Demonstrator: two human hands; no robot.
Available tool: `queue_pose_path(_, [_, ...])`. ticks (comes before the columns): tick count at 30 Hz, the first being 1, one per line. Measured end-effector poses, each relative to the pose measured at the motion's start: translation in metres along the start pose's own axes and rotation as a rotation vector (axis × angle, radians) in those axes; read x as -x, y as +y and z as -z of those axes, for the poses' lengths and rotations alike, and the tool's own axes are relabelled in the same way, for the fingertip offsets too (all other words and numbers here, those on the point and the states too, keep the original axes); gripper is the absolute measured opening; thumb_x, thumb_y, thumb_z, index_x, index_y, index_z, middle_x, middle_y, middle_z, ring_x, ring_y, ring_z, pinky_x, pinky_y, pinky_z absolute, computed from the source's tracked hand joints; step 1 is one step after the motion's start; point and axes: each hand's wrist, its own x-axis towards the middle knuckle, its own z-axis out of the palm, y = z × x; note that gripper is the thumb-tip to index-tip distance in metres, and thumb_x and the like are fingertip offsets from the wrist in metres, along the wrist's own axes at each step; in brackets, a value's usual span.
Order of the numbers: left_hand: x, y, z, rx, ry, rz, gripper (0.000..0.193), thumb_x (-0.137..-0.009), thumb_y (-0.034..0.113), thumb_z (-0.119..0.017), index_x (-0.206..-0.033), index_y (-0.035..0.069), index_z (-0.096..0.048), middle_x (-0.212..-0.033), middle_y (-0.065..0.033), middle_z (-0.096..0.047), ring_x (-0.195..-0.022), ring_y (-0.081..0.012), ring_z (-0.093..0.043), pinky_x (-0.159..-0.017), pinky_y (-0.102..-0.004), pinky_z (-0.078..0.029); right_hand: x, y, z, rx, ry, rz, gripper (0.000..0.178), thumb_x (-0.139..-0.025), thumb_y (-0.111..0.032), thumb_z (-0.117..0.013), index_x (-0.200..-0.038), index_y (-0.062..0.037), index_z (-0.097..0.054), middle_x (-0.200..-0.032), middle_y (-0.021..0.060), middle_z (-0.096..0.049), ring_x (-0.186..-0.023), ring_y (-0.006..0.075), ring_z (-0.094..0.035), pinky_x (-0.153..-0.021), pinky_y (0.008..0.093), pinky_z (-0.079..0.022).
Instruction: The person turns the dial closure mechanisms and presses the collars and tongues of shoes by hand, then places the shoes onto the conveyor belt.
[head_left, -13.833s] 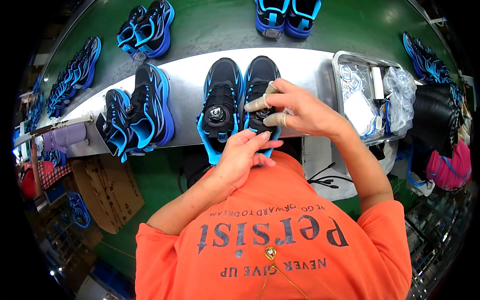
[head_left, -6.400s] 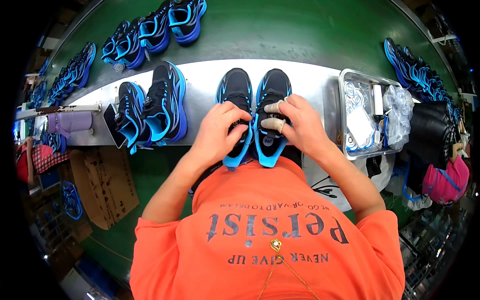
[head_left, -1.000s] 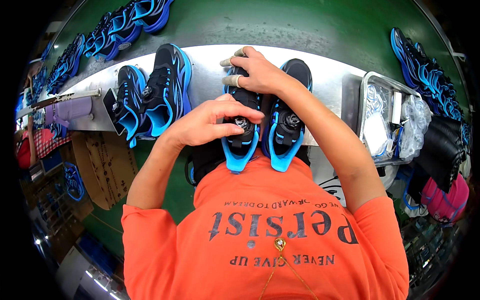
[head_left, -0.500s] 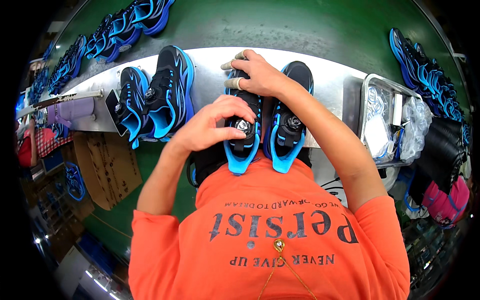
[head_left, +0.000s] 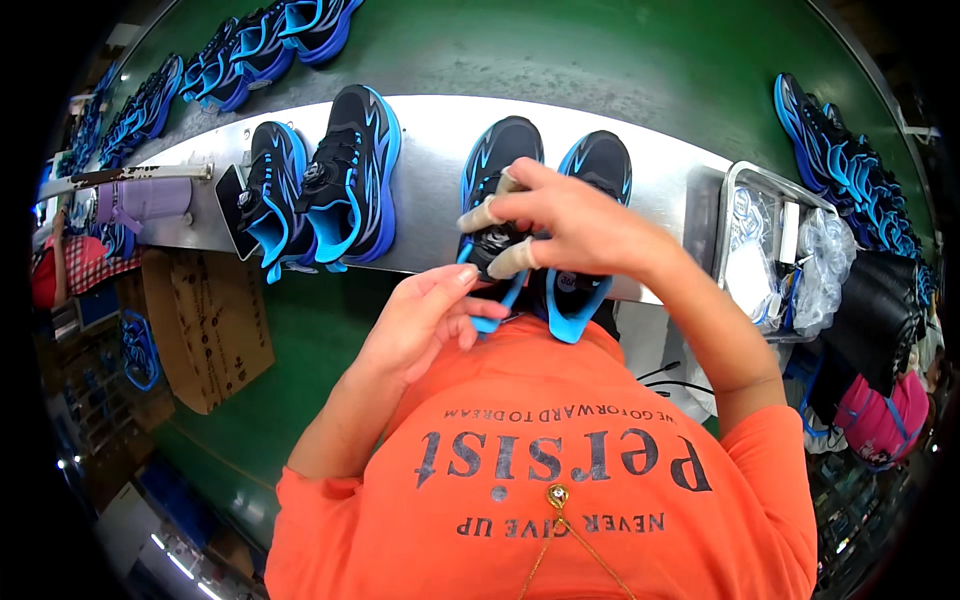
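Observation:
A pair of black and blue shoes stands toes away from me on the metal shelf (head_left: 430, 130). My right hand (head_left: 570, 225), with pale covers on its fingertips, reaches across and pinches the round dial on the left shoe (head_left: 497, 160). The right shoe (head_left: 603, 160) is partly hidden under that wrist. My left hand (head_left: 425, 320) sits at the left shoe's blue heel, fingers loosely apart and touching it.
A second black and blue pair (head_left: 330, 180) stands to the left, beside a dark flat device (head_left: 228, 195) and a purple bottle (head_left: 140, 198). A metal tray (head_left: 722, 215) of plastic bags is to the right. More shoes ride the green belt (head_left: 560, 50). Cardboard (head_left: 205, 330) lies lower left.
My right hand has come back from the left shoe's toe to its dial. My left hand has left the dial and dropped to the heel.

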Motion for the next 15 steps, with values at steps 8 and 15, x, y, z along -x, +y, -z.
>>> queue_pose_path(8, [-0.018,-0.013,-0.006,0.055,0.078,-0.031,0.021,-0.1,0.016,-0.052,-0.105,-0.003,-0.058,-0.107,-0.0151,-0.067,-0.096,-0.0246,-0.07,-0.049,-0.0254,-0.048,-0.012,0.004,-0.015,-0.029,0.027,-0.028,0.023,-0.075,-0.017,-0.077,-0.094,-0.0079,-0.068,-0.09,0.0073,-0.05,-0.075,0.0197,-0.053,-0.067,0.0333,-0.046])
queue_pose_path(15, [-0.02,-0.017,-0.009,0.022,0.073,-0.097,0.019,-0.099,0.016,-0.054,-0.101,-0.002,-0.06,-0.099,-0.0123,-0.069,-0.092,-0.0217,-0.072,-0.048,-0.0243,-0.048,-0.016,0.011,-0.011,-0.073,-0.003,-0.017,0.021,-0.072,-0.016,-0.077,-0.09,-0.0092,-0.071,-0.083,0.0049,-0.048,-0.071,0.0175,-0.047,-0.064,0.0303,-0.041])
